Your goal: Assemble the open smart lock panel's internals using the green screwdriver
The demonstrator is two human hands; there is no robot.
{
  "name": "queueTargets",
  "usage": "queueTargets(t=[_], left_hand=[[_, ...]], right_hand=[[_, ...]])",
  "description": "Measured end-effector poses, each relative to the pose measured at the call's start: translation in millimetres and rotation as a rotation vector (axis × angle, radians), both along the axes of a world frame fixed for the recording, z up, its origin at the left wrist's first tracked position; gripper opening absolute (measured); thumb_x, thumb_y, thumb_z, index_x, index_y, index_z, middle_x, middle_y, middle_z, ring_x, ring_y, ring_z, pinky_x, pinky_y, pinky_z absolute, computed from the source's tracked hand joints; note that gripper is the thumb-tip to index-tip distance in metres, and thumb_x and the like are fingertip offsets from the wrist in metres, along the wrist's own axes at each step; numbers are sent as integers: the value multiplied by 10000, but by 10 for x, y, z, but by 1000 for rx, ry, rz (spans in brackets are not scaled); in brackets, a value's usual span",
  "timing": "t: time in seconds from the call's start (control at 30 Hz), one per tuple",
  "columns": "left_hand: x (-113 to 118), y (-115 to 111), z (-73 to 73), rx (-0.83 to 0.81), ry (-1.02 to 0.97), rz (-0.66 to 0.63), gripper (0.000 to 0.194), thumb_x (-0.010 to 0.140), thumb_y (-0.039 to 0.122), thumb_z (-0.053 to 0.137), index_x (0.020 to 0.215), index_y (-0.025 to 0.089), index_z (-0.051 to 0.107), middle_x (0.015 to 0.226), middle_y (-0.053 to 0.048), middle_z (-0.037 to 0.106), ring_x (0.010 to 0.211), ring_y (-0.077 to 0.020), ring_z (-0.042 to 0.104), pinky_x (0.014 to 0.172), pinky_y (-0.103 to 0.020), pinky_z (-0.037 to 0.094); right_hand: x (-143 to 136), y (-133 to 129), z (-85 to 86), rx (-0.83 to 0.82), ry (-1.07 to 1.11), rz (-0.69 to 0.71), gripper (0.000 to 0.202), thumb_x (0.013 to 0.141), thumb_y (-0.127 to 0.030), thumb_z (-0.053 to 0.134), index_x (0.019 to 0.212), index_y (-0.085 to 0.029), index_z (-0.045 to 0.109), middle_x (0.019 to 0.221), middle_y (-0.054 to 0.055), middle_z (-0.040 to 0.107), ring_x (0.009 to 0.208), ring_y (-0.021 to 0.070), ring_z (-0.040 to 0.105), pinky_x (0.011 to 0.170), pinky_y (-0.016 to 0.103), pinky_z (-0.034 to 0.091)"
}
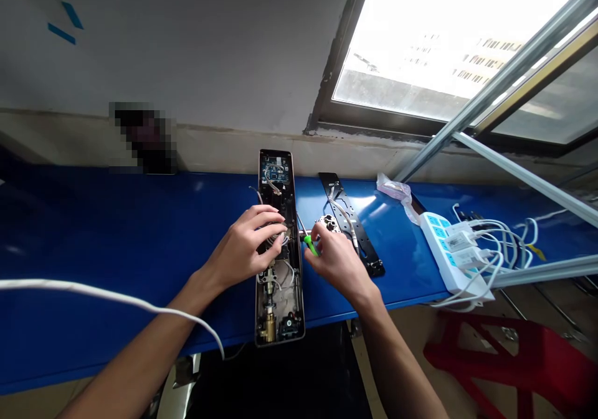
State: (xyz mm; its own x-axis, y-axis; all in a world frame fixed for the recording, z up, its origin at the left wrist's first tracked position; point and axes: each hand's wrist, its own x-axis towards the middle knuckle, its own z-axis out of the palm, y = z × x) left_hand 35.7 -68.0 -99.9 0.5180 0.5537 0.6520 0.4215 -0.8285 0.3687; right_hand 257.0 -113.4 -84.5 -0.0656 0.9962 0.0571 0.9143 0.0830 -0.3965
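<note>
A long, narrow black housing (290, 294) lies open on the blue table, pointing away from me, with a blue circuit board (275, 169) at its far end and a brass-coloured fitting (268, 325) at its near end. My left hand (247, 238) reaches over its left edge, thumb and fingers curled around a coil of light cable (278, 240) in the middle. Just right of the housing, my right hand (337, 254) grips a screwdriver (310, 244) by its green handle. The shaft points up and left toward the housing's rim; where the tip ends is hard to make out.
Right of my right hand lies a black perforated plate (364, 241) with a cable on it. Farther right are a plastic bag (395, 188) and a white power strip (443, 244) with plugs. A metal frame (527, 164) rises there. A white cable (116, 301) crosses above my left forearm.
</note>
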Motion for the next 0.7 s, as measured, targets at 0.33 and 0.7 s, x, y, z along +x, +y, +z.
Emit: queueTargets(t=[0.33, 0.7], left_hand=[[36, 14, -26, -6, 6, -18, 156, 963, 166, 633, 1069, 145, 746, 1154, -115, 734, 1191, -268, 622, 1030, -456, 559], [10, 9, 19, 42, -85, 164, 187, 959, 154, 646, 1119, 157, 743, 1142, -92, 741, 1233, -264, 596, 1082, -459, 528]], right_hand=[[-82, -71, -332, 135, 136, -78, 138, 929, -303, 610, 870, -244, 499, 742, -27, 612, 622, 140, 525, 608, 265, 343], [-23, -23, -2, 257, 305, -21, 176, 971, -280, 585, 807, -230, 546, 780, -14, 633, 659, 119, 546, 619, 262, 421]])
